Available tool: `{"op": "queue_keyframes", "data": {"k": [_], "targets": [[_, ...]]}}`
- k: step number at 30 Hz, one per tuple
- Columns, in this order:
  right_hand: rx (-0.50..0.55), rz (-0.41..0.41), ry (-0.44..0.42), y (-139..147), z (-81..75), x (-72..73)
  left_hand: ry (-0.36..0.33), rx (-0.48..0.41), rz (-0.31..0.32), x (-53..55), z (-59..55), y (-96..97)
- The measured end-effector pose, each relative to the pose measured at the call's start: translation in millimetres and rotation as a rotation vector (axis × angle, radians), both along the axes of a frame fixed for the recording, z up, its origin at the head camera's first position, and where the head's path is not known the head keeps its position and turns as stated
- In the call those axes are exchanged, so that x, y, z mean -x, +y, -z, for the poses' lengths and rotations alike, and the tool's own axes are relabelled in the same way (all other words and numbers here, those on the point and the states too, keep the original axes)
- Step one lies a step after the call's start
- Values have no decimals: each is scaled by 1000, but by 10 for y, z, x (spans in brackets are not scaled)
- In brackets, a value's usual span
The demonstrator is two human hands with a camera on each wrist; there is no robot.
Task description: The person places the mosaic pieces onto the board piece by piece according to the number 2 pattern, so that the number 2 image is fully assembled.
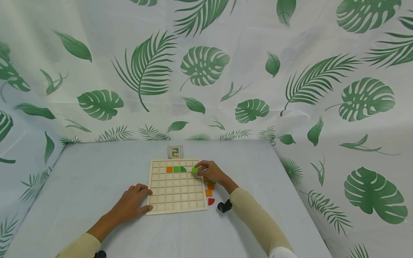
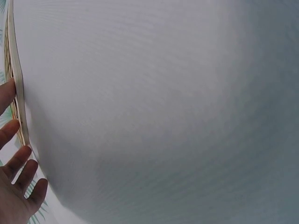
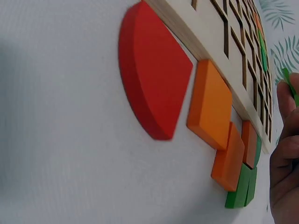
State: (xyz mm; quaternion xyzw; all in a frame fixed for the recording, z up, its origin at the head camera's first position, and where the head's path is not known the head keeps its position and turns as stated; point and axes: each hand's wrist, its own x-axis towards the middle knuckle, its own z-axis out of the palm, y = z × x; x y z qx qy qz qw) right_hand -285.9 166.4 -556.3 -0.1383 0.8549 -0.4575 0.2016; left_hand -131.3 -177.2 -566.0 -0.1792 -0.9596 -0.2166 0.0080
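A square wooden grid board (image 1: 174,193) lies on the table. In its upper rows sit an orange square block (image 1: 169,169), a light green square block (image 1: 176,169) and a dark green quarter-round block (image 1: 183,169). Between thumb and fingers my right hand (image 1: 210,171) pinches a light green block (image 1: 195,170) over the board's upper right. My left hand (image 1: 133,200) rests with spread fingers at the board's left edge; the left wrist view shows its fingertips (image 2: 24,151) touching the rim. A red quarter-round block (image 3: 154,74) lies just right of the board.
Beside the board's right edge lie several loose blocks, among them an orange square block (image 3: 210,105) and green blocks (image 3: 243,186). A small printed pattern card (image 1: 175,152) is behind the board. Leaf-print sheeting (image 1: 206,89) hangs around the table (image 1: 96,179).
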Motion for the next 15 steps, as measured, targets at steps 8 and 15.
{"op": "queue_keyframes", "data": {"k": [8, 15], "targets": [[75, -60, -29, -119, -7, -69, -1, 2, 5, 8, 9, -10], [45, -67, 9, -227, 4, -94, -12, 12, 5, 19, 5, -8]]}}
